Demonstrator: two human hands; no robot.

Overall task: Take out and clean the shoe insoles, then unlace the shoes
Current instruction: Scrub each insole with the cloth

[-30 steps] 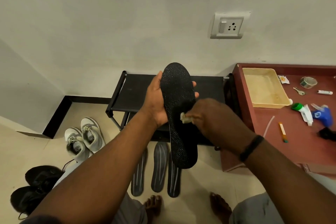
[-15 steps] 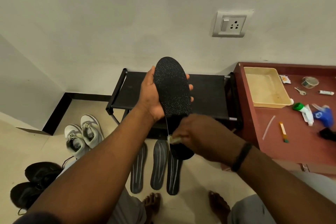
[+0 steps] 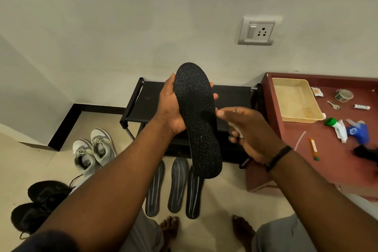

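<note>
Here the left hand (image 3: 173,108) holds a black insole (image 3: 197,120) upright in front of the person, thumb along its left edge and fingertips curling round the right edge near the toe. The insole is long and rounded at both ends, its face a rough, speckled weave that catches small glints of light. The right hand (image 3: 251,131) hovers just beside the insole's right edge, apart from it, with the forefinger stretched toward it and the lower fingers curled round a small pale wad of cloth or tissue (image 3: 236,129); what it is made of I cannot tell. A dark band sits on that wrist.

Behind the hands stands a low black shoe rack (image 3: 231,96) with a flat matte top. On the pale tiled floor below lie three more insoles (image 3: 177,184), dark grey and smooth, with lighter lengthwise ridges. To the left are grey-white laced sneakers (image 3: 93,153) and, nearer, black shoes (image 3: 41,204). At the right a reddish-brown table (image 3: 327,161) bears a shallow cream plastic tray (image 3: 296,100).

Half a second ago the right hand was pressing the wad against the lower half of the insole; it has since lifted off to the right, and the whole heel end now shows.
</note>
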